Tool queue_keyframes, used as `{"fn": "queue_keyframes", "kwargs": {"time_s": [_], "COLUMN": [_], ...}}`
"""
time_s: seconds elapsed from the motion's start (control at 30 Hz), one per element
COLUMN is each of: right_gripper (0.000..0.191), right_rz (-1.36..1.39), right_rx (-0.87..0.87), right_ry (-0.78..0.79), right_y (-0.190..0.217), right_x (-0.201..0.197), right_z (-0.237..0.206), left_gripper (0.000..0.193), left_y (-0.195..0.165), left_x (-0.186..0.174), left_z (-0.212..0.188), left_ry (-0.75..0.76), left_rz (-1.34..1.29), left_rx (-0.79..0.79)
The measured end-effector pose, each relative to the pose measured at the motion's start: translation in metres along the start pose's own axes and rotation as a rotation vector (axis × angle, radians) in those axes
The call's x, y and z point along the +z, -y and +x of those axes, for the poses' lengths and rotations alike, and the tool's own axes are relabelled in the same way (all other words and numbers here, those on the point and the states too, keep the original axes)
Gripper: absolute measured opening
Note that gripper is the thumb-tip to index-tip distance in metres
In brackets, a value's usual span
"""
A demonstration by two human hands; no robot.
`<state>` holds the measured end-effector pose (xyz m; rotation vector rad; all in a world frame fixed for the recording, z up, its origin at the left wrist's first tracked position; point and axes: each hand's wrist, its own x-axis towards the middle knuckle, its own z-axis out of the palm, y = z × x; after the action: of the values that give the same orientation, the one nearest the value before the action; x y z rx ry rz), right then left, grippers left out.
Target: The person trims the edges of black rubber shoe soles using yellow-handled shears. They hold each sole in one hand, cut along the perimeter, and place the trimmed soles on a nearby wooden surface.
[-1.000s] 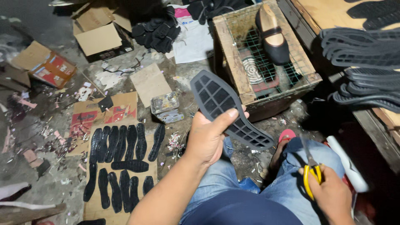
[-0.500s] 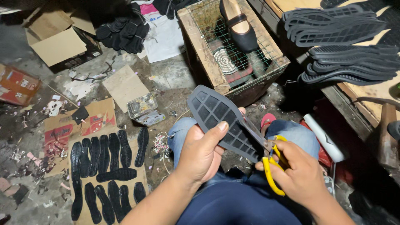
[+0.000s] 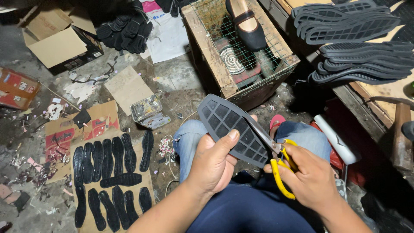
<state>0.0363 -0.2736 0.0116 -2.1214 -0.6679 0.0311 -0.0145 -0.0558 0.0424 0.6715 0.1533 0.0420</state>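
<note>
My left hand (image 3: 213, 166) grips a dark grey rubber shoe sole (image 3: 226, 125), tread side up, over my lap. My right hand (image 3: 310, 177) holds yellow-handled scissors (image 3: 280, 166); their blades lie along the sole's right edge, touching it. Both hands are close together above my jeans-clad knees.
Several black soles (image 3: 110, 172) lie in rows on cardboard on the floor at left. A wooden crate (image 3: 207, 51) topped with wire mesh holds a shoe (image 3: 248, 23). Stacked soles (image 3: 353, 41) rest on a bench at right, with a hammer (image 3: 401, 133). Boxes and scraps litter the floor.
My right hand has brought the scissors up from beside my knee to the sole's edge. The left hand has drawn the sole nearer to my lap.
</note>
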Motion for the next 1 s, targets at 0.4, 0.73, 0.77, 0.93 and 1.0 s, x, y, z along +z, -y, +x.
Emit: {"fn": "queue_keyframes", "kwargs": {"time_s": [0.4,0.73,0.77,0.93,1.0], "right_gripper": [0.039,0.039,0.039,0.037,0.034], "right_rz": [0.007,0.028,-0.002,-0.027,-0.05], "right_rx": [0.061,0.096,0.083,0.076,0.142], "right_ry": [0.049,0.044,0.037,0.053,0.084], "right_y": [-0.005,-0.001,-0.001,-0.004,-0.006], "right_x": [-0.003,-0.001,-0.001,-0.003,-0.005], "right_z": [-0.002,0.001,0.001,-0.001,-0.002], "left_gripper": [0.038,0.032,0.032,0.032,0.033], "left_y": [-0.001,0.015,0.015,0.014,0.012], "left_x": [-0.006,-0.015,-0.016,-0.019,-0.02], "left_z": [0.001,-0.002,-0.002,-0.002,-0.001], "left_ry": [0.02,-0.004,-0.006,-0.009,-0.023], "left_rz": [0.034,0.015,0.02,0.043,0.064], "left_rx": [-0.033,-0.068,-0.075,-0.114,-0.111]}}
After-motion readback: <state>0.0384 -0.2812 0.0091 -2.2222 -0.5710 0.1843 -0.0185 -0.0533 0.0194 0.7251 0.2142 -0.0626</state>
